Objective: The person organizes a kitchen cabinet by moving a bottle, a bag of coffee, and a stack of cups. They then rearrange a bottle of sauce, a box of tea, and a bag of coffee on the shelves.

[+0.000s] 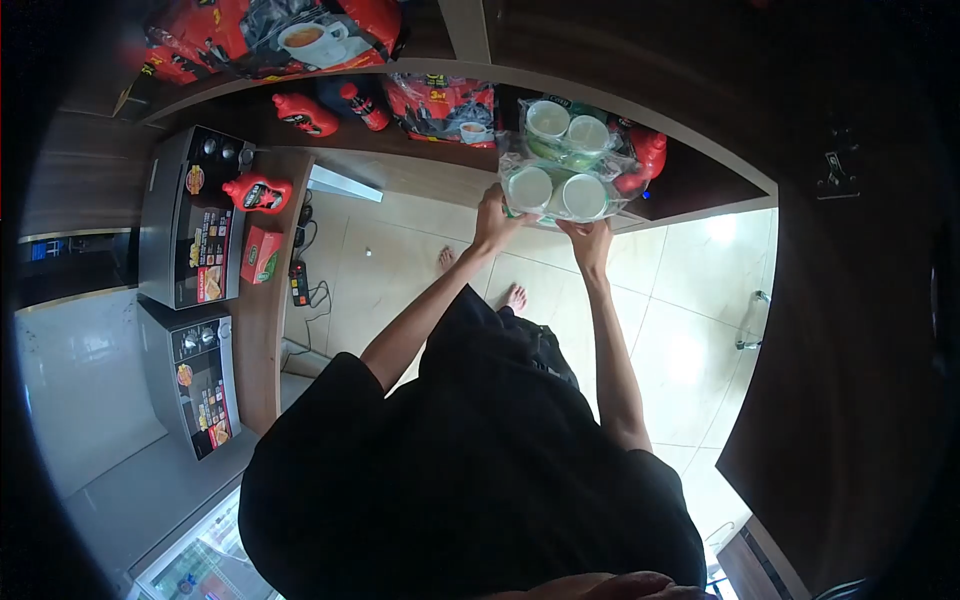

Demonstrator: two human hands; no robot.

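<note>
A clear plastic-wrapped pack of cups (540, 186) with round white ends and green sides sits at the front edge of the cabinet shelf (455, 152). My left hand (492, 222) grips its near left corner, fingers partly hidden behind the wrap. At the near right edge, my right hand (588, 243) is closed on the same pack, with the fingertips hidden beneath it. Left of the pack stands a red bag of 3in1 coffee (440, 108). A red bottle (645, 158) is close against its right side.
More red bottles (305, 115) stand farther left on the shelf, with larger coffee bags (300, 40) above. Two boxed ovens (190, 220), a red bottle (262, 193) and a small red-green box (261, 254) occupy the left counter. A power strip (299, 283) with cables is beside it.
</note>
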